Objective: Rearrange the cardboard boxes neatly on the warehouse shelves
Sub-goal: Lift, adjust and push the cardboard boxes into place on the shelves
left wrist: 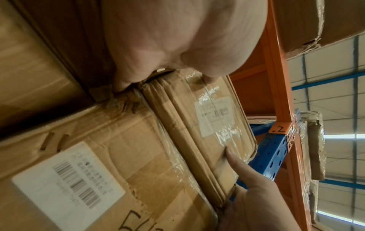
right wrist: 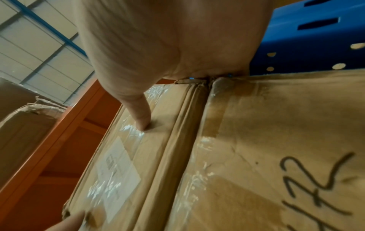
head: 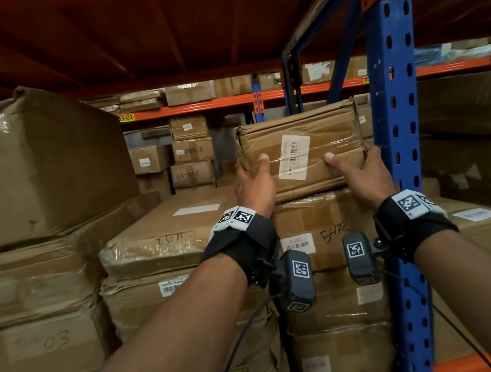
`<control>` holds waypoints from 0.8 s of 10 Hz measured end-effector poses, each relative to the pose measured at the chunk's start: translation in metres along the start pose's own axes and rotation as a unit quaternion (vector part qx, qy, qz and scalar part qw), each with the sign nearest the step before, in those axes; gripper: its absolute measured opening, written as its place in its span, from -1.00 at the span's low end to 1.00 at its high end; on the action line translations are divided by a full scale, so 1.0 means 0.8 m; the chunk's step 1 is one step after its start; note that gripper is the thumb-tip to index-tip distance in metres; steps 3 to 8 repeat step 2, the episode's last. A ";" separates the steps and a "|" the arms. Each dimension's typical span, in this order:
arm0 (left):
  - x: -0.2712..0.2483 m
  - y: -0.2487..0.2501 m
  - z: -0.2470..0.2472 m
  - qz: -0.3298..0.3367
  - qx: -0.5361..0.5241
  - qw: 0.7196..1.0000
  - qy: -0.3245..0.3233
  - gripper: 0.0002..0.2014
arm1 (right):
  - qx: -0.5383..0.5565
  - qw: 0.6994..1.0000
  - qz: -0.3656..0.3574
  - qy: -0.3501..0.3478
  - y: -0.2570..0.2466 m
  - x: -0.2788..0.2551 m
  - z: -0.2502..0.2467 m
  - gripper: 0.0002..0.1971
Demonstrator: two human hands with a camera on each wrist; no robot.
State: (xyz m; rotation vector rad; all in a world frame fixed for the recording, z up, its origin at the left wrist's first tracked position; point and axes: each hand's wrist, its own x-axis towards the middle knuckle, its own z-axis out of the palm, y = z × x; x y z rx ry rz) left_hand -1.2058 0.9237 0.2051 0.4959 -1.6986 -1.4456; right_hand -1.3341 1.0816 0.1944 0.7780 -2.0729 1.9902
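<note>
Hands [head: 255, 184] [head: 362, 171] grip box [head: 300, 150]; right wrist view shows "5472" box [right wrist: 286, 148] beneath

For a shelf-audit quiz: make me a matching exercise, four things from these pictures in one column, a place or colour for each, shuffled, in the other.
Things:
1. small box with barcode label
2. box marked 5472
3. shelf post
4. big box

Places or colours:
A. blue, with holes
B. held at both ends by the left hand and right hand
C. top of the far-left stack
D. directly under the held box

Pairs: 1-B, 2-D, 3-A, 4-C
</note>
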 end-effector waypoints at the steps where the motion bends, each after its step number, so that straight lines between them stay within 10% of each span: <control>1: -0.011 0.007 -0.009 -0.006 -0.002 1.000 -0.017 -0.15 | -0.023 1.000 -0.006 0.014 -0.005 -0.016 -0.001 -0.04; 8: -0.020 0.013 -0.021 0.012 0.003 1.000 -0.028 0.04 | -0.052 0.998 -0.019 0.039 -0.006 -0.028 -0.004 -0.08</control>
